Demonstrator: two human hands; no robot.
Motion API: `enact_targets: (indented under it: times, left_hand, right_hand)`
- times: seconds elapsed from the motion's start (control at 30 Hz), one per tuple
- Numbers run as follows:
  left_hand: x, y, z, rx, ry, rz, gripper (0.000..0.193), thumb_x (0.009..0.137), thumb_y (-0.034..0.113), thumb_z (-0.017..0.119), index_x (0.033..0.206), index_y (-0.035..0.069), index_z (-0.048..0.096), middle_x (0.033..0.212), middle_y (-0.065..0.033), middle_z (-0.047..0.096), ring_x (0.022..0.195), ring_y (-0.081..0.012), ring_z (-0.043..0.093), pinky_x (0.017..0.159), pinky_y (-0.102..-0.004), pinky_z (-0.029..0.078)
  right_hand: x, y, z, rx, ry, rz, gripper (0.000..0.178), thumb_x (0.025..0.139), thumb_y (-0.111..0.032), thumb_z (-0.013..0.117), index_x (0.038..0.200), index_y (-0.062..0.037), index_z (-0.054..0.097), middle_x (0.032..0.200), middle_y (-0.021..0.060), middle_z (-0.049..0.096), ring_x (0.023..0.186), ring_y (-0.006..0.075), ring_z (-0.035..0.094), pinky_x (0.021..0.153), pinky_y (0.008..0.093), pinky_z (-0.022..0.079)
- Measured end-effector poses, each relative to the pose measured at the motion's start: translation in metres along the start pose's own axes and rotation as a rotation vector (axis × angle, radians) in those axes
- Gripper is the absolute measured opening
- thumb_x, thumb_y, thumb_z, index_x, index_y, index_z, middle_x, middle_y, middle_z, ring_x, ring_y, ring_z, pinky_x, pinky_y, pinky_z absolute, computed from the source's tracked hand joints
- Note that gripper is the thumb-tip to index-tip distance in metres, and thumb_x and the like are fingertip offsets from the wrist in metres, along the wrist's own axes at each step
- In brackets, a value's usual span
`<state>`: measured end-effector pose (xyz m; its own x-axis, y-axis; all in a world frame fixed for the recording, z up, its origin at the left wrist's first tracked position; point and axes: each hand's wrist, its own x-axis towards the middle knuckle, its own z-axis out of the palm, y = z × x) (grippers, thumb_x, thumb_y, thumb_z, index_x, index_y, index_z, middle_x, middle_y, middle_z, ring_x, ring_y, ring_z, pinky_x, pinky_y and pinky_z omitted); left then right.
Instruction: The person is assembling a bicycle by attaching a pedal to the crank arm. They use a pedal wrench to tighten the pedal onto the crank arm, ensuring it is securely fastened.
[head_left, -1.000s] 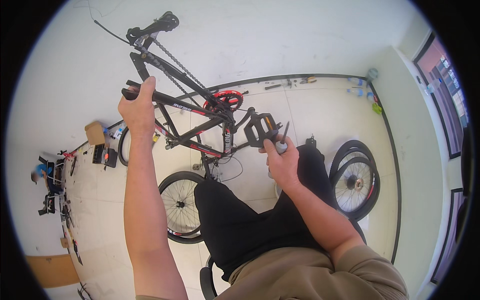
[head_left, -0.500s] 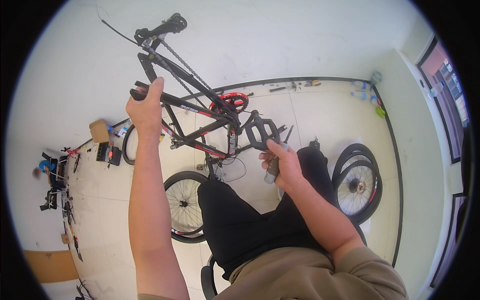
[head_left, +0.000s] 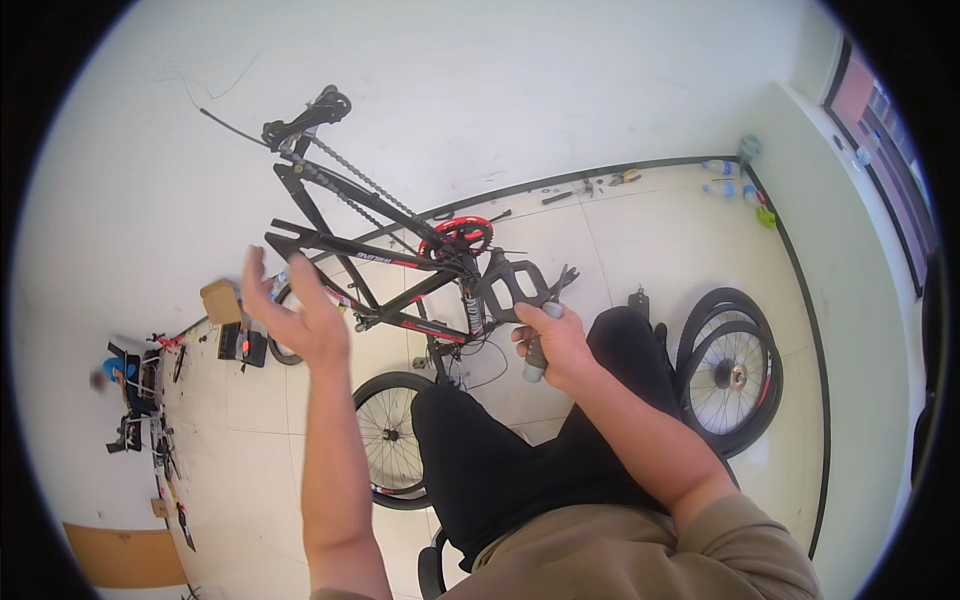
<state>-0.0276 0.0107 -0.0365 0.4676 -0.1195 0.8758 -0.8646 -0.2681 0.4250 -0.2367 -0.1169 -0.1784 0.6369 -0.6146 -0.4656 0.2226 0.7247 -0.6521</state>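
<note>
A black bicycle frame [head_left: 345, 246] with red and white markings stands before me, its rear end raised toward the upper left. My left hand [head_left: 308, 308] is open just below the frame's slotted rear end, fingers spread, and holds nothing. My right hand [head_left: 560, 345] is closed around a grey-and-black handled tool [head_left: 536, 362], its thumb close to a black pedal [head_left: 541, 287]. Whether the thumb touches the pedal I cannot tell. Beside the pedal sits a red chainring [head_left: 483, 233]. A chain [head_left: 347, 202] runs from it up to the rear derailleur [head_left: 300, 122].
A front wheel [head_left: 392, 437] lies left of my knees, and two stacked wheels [head_left: 738, 375] lie to the right. Tools [head_left: 590, 187] and bottles [head_left: 718, 188] line the far wall. An open cardboard box [head_left: 221, 301] and a black case [head_left: 240, 344] are at the left.
My left hand has let go of the frame's rear end and opened, dropping lower. My right hand keeps its tool beside the pedal. The view has shifted slightly.
</note>
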Motion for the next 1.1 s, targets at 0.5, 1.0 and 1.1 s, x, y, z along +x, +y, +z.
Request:
enact_targets:
  times: [0.5,1.0,1.1]
  left_hand:
    - [-0.098,-0.006,0.115,-0.523,-1.099,-0.718,0.035,0.097,0.026,0.063,0.124,0.003,0.066,0.096,-0.002,0.067,0.083,-0.0087,0.058,0.076,-0.025,0.048]
    - [-0.104,-0.039,0.125,-0.706,-1.129,-0.948,0.016,0.094,0.007,0.064,0.11,0.005,0.068,0.095,-0.0006,0.068,0.086,-0.0084,0.061,0.08,-0.0258,0.049]
    - [-0.1,-0.037,0.124,-0.729,-1.165,-0.951,0.014,0.096,0.006,0.06,0.109,0.007,0.064,0.1,-0.0035,0.069,0.093,-0.0116,0.063,0.086,-0.0282,0.05]
  right_hand:
    - [-0.005,-0.001,0.003,-0.019,-0.013,0.021,0.022,0.089,-0.013,0.071,0.099,-0.0036,0.053,0.085,0.0078,0.063,0.063,0.0146,0.061,0.049,0.0306,0.049]
    - [-0.006,0.003,0.009,-0.048,-0.049,0.081,0.027,0.089,-0.018,0.073,0.1,-0.0026,0.055,0.086,0.0094,0.067,0.059,0.0131,0.059,0.047,0.0294,0.047]
    - [-0.008,0.004,0.008,-0.043,-0.057,0.098,0.029,0.09,-0.022,0.073,0.102,-0.0024,0.055,0.089,0.0112,0.069,0.06,0.0133,0.058,0.047,0.0295,0.047]
